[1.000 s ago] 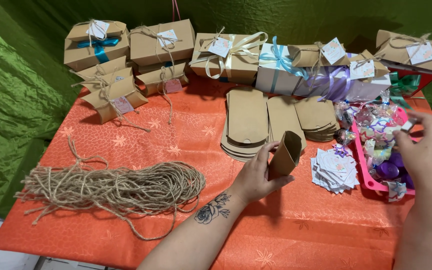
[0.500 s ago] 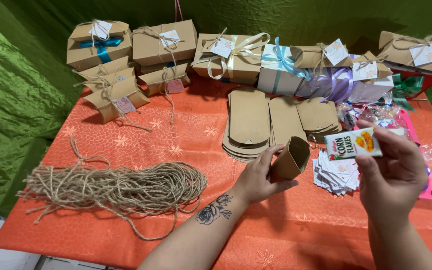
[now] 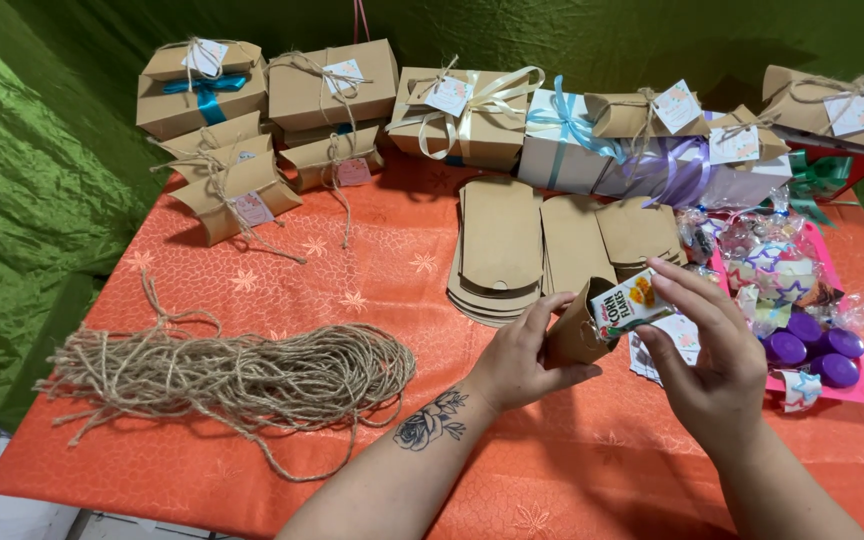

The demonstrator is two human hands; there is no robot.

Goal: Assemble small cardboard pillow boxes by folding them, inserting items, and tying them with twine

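Far left on the orange-clothed surface (image 3: pixel 282 290) I see a loose bundle of tan jute twine (image 3: pixel 232 375), its strands splayed toward the front edge — a dragged forearm could snag them and pull the lot off. Moving right, my left hand (image 3: pixel 522 355) is cupped around a small brown kraft pillow box (image 3: pixel 577 330), held just above the surface with its open end facing right. The grip looks light; if it tightens, I judge the thin card could buckle and the mouth close. At that mouth my right hand (image 3: pixel 717 350) pinches a miniature printed cereal carton (image 3: pixel 630 305), tilted, one corner at the opening. Entering askew, it could catch the flap and crease it, or slip from the fingertips onto the pile of white paper tags (image 3: pixel 667 345) just below. Right again, the pink plastic tray (image 3: pixel 852 392) of purple caps and wrapped sweets sits near my wrist — an easy thing to knock.
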